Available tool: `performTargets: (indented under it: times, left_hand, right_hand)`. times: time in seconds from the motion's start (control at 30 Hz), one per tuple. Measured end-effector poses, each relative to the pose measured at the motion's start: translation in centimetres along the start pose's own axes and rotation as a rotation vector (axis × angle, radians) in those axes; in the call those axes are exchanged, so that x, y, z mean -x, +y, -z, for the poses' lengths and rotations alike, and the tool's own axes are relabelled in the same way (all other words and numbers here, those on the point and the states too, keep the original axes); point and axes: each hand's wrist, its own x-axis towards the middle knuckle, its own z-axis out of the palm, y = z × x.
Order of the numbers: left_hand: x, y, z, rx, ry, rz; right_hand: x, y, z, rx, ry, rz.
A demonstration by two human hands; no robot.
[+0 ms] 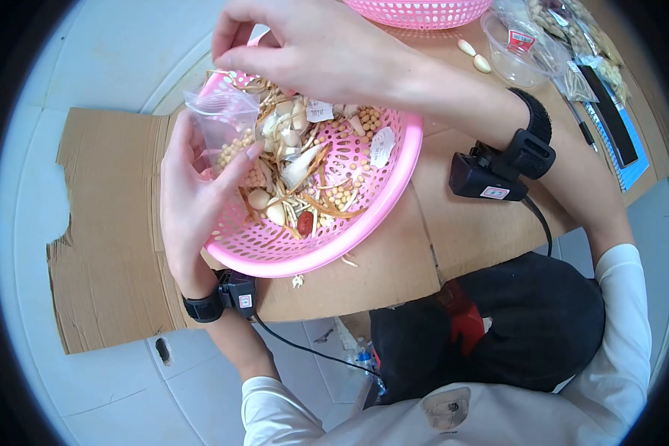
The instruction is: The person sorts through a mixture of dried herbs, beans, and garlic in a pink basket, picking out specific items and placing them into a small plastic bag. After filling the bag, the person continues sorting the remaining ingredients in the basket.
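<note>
A clear zip bag (223, 111) with soybeans in it is held between the thumb and fingers of my left hand (193, 189), over the left side of a pink basket (305, 266). My right hand (286, 56) is above the basket's far rim near the bag's mouth, its fingers curled together; what they hold, if anything, is hidden. Inside the basket lie loose soybeans (342, 195), a red date (305, 222), garlic-like white cloves (276, 211), a pale mushroom-like slice (302, 169), thin brown strips and white paper labels (381, 147).
Another pink basket (427, 15) stands at the far edge. Two white cloves (482, 64), a clear plastic tub (520, 63), packets (576, 82), a pen (583, 126) and a blue notebook (635, 172) lie to the right. Cardboard (111, 223) covers the surface. A cable (305, 346) trails from each wrist device.
</note>
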Motion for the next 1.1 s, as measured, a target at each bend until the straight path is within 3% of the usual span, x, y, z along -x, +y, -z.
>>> performTargets:
  times: [0.03, 0.1, 0.23, 0.3, 0.63, 0.7, 0.83, 0.97, 1.03, 1.1]
  left_hand:
    - [0.0, 0.0, -0.1, 0.001, -0.001, -0.001]
    - [0.0, 0.0, -0.4, 0.049, 0.024, -0.039]
    - [0.0, -0.1, -0.2, 0.007, 0.002, -0.078]
    - [0.0, 0.0, 0.0, -0.032, -0.038, -0.050]
    - [0.0, -0.1, -0.2, -0.003, -0.032, -0.070]
    - [0.1, -0.2, -0.3, 0.021, 0.025, -0.013]
    - [-0.4, -0.9, -0.1, 0.135, 0.115, -0.023]
    - [-0.6, -0.8, 0.0, 0.186, 0.157, -0.048]
    - [-0.5, -0.7, 0.1, 0.167, 0.161, -0.025]
    - [-0.5, -0.8, 0.1, 0.151, 0.142, -0.014]
  right_hand:
    - [-1.0, 1.5, -0.7, 0.001, 0.001, -0.001]
    - [-2.7, 6.3, -1.6, 0.196, 0.036, 0.535]
    - [-2.5, 6.6, -1.8, 0.240, 0.000, 0.540]
    - [-2.2, 6.2, -1.4, 0.226, -0.083, 0.432]
    - [-2.3, 6.0, -1.4, 0.244, -0.007, 0.455]
    - [-1.6, 3.6, -0.6, 0.056, -0.066, 0.127]
    - [-1.0, 3.7, 0.0, 0.045, -0.165, 0.050]
    - [0.3, 2.4, -0.5, 0.374, -0.822, -0.160]
    - [0.3, 3.2, -1.1, 0.440, -0.933, -0.215]
    - [0.3, 3.3, -1.2, 0.474, -0.909, -0.253]
